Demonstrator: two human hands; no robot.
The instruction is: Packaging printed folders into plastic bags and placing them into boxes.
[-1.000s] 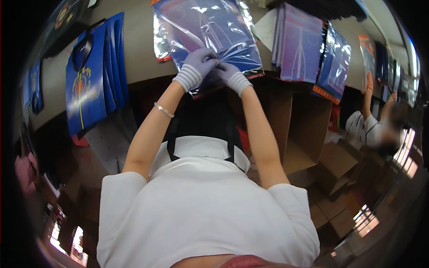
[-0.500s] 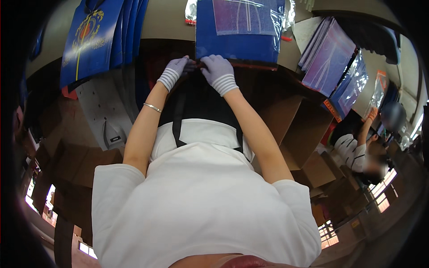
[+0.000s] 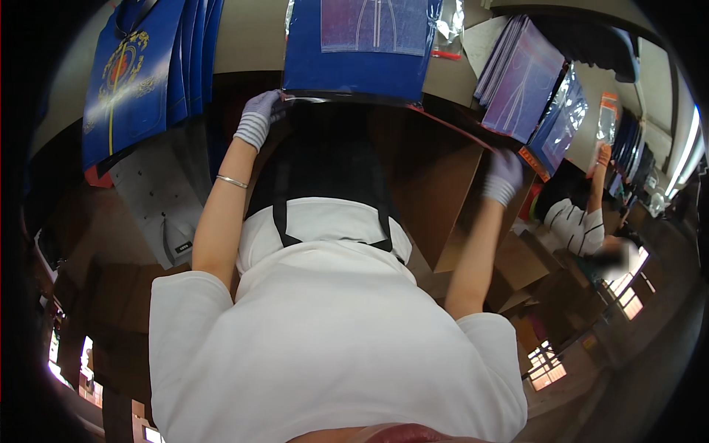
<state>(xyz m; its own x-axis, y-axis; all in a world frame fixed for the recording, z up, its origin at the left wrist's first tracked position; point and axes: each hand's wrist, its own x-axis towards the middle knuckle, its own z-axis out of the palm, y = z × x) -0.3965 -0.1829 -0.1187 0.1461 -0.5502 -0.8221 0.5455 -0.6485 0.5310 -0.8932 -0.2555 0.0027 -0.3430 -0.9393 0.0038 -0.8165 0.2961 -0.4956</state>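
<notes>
A flat blue shopping bag (image 3: 354, 74) in a clear plastic sleeve lies in front of me on the bench, a purple printed sheet (image 3: 373, 26) on top. At the sleeve's near left corner, my left hand (image 3: 263, 111), in a pale lilac glove with a striped cuff, pinches the edge. A thin red strip (image 3: 458, 128) stretches taut from the sleeve's near right corner. Its far end runs to my right hand (image 3: 505, 175), gloved alike and smeared by motion, with the fingers closed round the strip.
Blue gift bags (image 3: 133, 81) stand in a row at left. To the right lie a stack of purple printed sheets (image 3: 521, 77) and packed sleeves (image 3: 559, 122). Cardboard boxes (image 3: 432, 184) sit below the bench edge. A co-worker (image 3: 572, 225) works at far right.
My right hand has swept far to the right from beside the left one, drawing the red strip out. My left hand has shifted slightly left. The view has turned a little.
</notes>
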